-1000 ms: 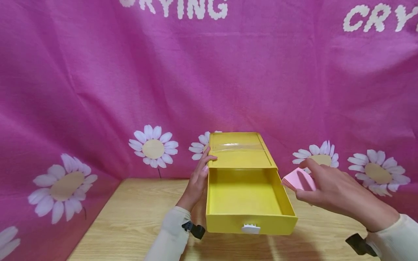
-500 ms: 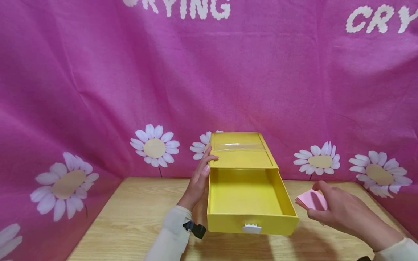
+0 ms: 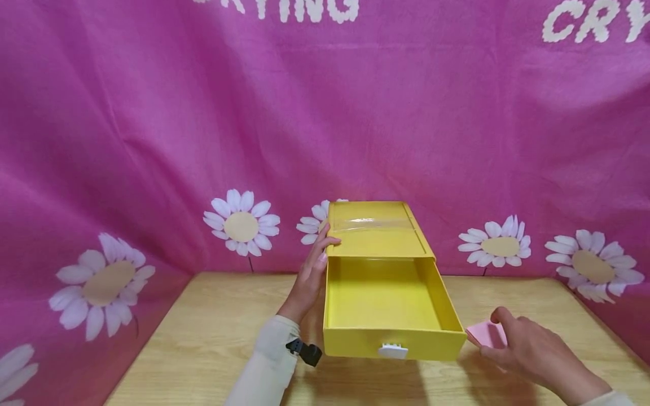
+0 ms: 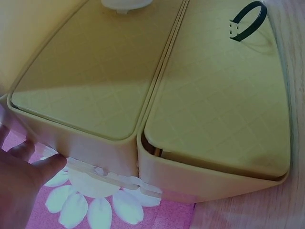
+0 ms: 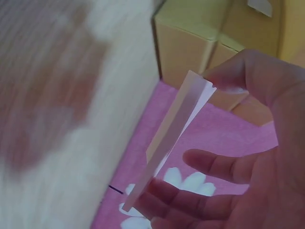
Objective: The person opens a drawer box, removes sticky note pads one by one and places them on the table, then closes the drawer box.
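The right hand (image 3: pixel 535 347) is pinching a pink paper pad (image 3: pixel 487 335) between thumb and fingertips, and the right wrist view is showing that pad nearly edge-on, its layers fanning slightly apart. In the head view, the pad is sitting just right of the front corner of the open yellow drawer (image 3: pixel 350 343); whether they are touching, I cannot tell. Over on the other side, the left hand (image 3: pixel 307 276) is resting its extended fingers against the left side of the yellow drawer cabinet (image 3: pixel 376 228), one fingertip reaching over the top edge. A white handle (image 3: pixel 393 351) is standing out from the drawer front, clear tape (image 3: pixel 373 223) is crossing the cabinet's top, and lower down a black loop (image 4: pixel 262 19) is hanging off another front. Everything is standing on a wooden table (image 3: pixel 213 338), a daisy-printed magenta cloth (image 3: pixel 406 113) rising behind.
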### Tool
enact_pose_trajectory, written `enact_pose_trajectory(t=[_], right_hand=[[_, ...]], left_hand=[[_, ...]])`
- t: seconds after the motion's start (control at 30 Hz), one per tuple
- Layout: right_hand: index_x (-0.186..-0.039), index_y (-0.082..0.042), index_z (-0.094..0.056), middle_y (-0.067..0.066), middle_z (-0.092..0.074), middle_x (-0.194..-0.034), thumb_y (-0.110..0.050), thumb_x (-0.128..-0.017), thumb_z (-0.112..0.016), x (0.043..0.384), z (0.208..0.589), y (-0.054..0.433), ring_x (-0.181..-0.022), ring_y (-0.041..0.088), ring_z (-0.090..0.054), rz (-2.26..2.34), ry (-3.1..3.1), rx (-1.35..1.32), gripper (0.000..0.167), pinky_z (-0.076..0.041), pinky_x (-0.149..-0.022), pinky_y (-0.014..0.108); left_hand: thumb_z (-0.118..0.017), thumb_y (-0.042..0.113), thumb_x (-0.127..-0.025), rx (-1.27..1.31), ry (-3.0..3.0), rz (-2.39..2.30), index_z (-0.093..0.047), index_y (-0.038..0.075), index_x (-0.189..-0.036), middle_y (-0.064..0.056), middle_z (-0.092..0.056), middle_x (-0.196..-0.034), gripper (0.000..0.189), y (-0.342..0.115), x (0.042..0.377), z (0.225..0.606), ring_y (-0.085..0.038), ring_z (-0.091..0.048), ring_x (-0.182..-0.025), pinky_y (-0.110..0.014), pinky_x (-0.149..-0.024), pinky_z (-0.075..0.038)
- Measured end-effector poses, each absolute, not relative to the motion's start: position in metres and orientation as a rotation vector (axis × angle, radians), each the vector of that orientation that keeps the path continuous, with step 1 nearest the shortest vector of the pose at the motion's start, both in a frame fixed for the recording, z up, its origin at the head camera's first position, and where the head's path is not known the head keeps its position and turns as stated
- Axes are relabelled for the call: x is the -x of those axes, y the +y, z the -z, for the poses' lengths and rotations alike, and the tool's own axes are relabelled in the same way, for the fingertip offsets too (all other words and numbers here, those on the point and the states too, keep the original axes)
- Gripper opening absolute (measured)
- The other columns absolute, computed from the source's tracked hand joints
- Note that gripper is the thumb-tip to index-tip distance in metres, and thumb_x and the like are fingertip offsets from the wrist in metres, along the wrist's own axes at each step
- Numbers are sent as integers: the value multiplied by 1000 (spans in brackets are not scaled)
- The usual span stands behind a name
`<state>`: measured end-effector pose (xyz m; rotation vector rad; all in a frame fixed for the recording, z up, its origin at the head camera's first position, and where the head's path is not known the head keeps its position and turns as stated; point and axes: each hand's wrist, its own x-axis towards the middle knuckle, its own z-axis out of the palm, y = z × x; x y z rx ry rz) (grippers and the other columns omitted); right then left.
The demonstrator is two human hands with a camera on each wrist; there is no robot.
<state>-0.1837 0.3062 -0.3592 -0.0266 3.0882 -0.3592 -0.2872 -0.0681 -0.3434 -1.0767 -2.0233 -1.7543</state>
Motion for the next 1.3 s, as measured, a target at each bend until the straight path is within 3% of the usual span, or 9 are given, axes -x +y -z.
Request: enact_pose_trajectory(t=[0.23,0.47,1.3], right_hand=[[-97,-8,-49,5,-45,-69,-55,-77,-70,180,377,303,-62,21,-45,318,3112,-11,55,-37,-54,37],[-91,-9,-46,6,-44,-67,-64,-80,-62,178,393,300,-59,22,-45,281,3105,-55,58,-36,-52,38],[-92,-3,-47,7,-49,-68,-42,-71,-75,189,423,301,-59,21,-49,348,2854,-216,52,-40,-57,37]], left_hand=[[-27,12,-100,1065,-2029,1754,-42,-3,-133,-18,-8,-160,39,-69,288,343,-32,-7,-147,-60,-113,-10],[-28,13,-100,1052,-2034,1770,-41,-2,-134,-17,-7,-161,40,-70,286,344,-31,-6,-147,-62,-112,-10],[-27,10,-99,1065,-2013,1757,-41,-3,-133,-19,-9,-160,39,-67,286,341,-33,-9,-146,-61,-112,-10]])
